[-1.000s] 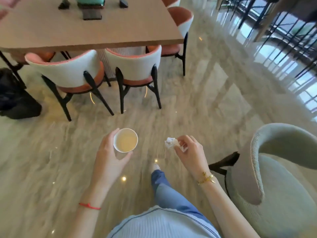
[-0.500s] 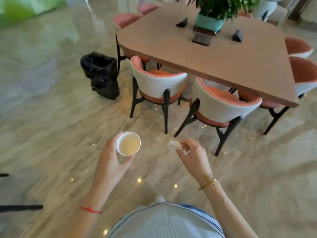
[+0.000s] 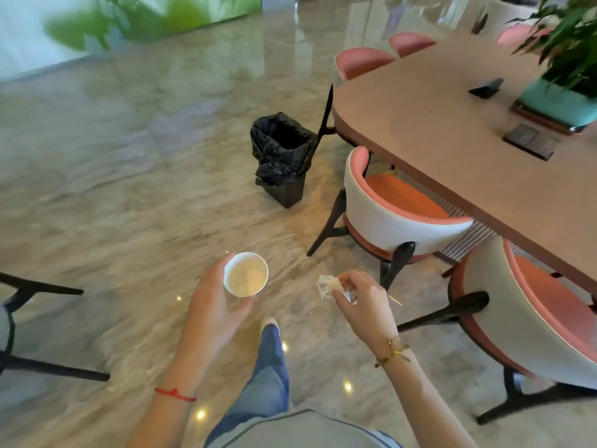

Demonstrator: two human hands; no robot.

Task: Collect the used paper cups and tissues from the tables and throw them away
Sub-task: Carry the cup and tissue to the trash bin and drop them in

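Observation:
My left hand (image 3: 211, 305) grips a white paper cup (image 3: 246, 274) upright at waist height, its inside pale. My right hand (image 3: 363, 302) pinches a crumpled white tissue (image 3: 327, 285) between thumb and fingers. A black bin (image 3: 281, 158) lined with a black bag stands on the marble floor ahead, near the corner of the wooden table (image 3: 452, 124). Both hands are well short of the bin, with bare floor between.
Pink and white chairs (image 3: 391, 218) are tucked along the table's near side at right, one (image 3: 517, 321) close to my right arm. A potted plant (image 3: 562, 98) sits on the table. Black chair legs (image 3: 38, 331) reach in from the left. My leg (image 3: 269, 370) is stepping forward.
My view has swung left, and the bin has come from the left edge to the centre and nearer. Both hands keep their hold on the cup and the tissue.

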